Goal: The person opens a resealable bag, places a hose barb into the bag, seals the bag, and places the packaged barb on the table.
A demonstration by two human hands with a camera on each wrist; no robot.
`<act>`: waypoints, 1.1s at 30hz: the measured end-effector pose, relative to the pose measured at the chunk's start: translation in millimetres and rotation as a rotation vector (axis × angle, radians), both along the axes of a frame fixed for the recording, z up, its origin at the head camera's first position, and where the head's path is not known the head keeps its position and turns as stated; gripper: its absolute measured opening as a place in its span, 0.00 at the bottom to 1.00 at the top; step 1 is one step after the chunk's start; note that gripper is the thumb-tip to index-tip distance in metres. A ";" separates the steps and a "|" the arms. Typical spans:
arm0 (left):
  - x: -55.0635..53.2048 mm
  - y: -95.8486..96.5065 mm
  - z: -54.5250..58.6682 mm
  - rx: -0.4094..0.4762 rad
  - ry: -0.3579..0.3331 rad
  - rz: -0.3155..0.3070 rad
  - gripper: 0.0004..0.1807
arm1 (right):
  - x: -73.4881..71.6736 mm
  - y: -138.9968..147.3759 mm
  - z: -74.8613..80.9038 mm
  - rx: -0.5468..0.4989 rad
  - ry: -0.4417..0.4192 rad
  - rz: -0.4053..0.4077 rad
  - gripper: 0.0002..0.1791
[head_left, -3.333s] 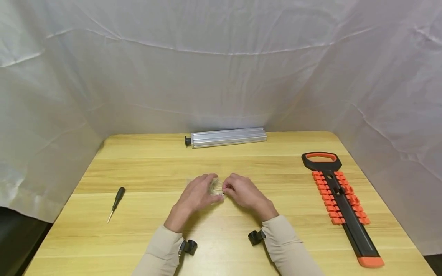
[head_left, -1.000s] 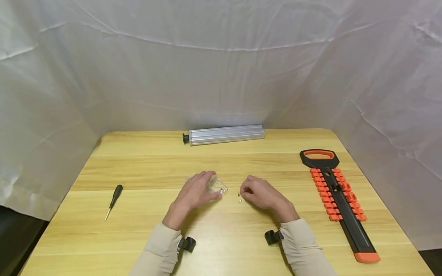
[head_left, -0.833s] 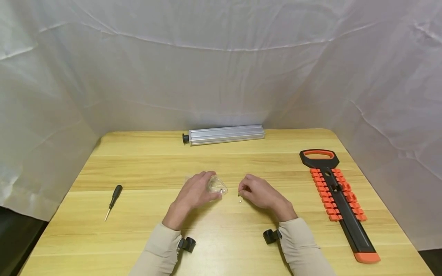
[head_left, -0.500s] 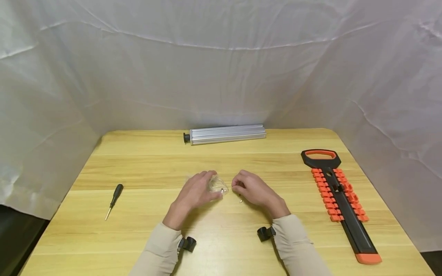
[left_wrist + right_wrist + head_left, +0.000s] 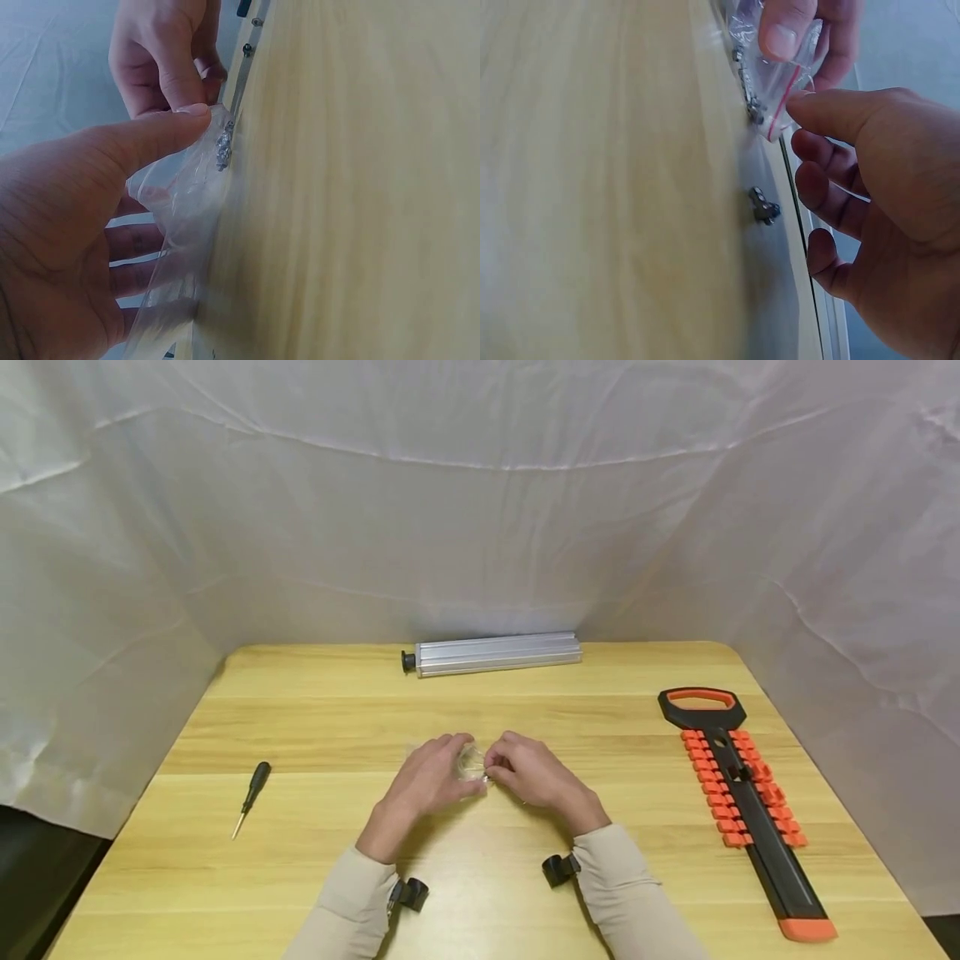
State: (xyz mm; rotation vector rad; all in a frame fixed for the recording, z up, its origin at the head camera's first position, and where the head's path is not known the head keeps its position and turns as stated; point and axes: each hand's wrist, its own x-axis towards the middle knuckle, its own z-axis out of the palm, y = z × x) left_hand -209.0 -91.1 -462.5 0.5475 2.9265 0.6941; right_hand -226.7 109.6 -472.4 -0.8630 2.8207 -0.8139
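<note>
My left hand (image 5: 429, 781) holds a clear zip bag (image 5: 187, 199) low over the table, thumb on one side and fingers behind. Small metal screws (image 5: 224, 146) lie clustered in the bag's corner. At the bag's mouth, by its red zip line (image 5: 783, 101), my right hand (image 5: 536, 772) pinches the edge between thumb and index finger; the index fingertip is hidden. Its other fingers curl loosely. Loose screws (image 5: 763, 208) lie on the table below the right hand, mostly covered by it in the head view.
A black-handled screwdriver (image 5: 252, 795) lies at the left of the wooden table (image 5: 337, 718). Along the back edge rests a silver aluminium profile (image 5: 498, 654) with a black knob. On the right lies a black rack (image 5: 765, 835) with orange clips. Grey cloth (image 5: 480, 543) hangs around.
My right hand has moved left from beside the loose screws on the table to the mouth of the bag. My left hand has stayed in place, holding the bag.
</note>
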 end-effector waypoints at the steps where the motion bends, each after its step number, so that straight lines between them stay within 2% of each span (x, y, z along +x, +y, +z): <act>1: 0.5 -0.1 -0.1 -0.005 -0.001 0.001 0.41 | 0.8 -0.2 -0.5 0.000 0.001 0.005 0.03; 9: 2.1 -0.5 0.0 0.003 0.015 0.000 0.41 | 6.3 10.6 1.2 -0.009 -0.033 -0.052 0.03; 14: 2.2 -0.6 -1.7 -0.001 0.000 0.009 0.42 | 8.1 22.6 3.4 -0.001 -0.041 -0.091 0.03; 23: 2.1 0.1 -1.3 0.010 -0.009 0.020 0.42 | 8.3 40.8 3.7 0.002 -0.040 -0.113 0.03; 33: 1.3 0.3 -0.6 0.011 -0.004 0.023 0.42 | 10.4 48.8 1.3 0.025 -0.076 -0.088 0.03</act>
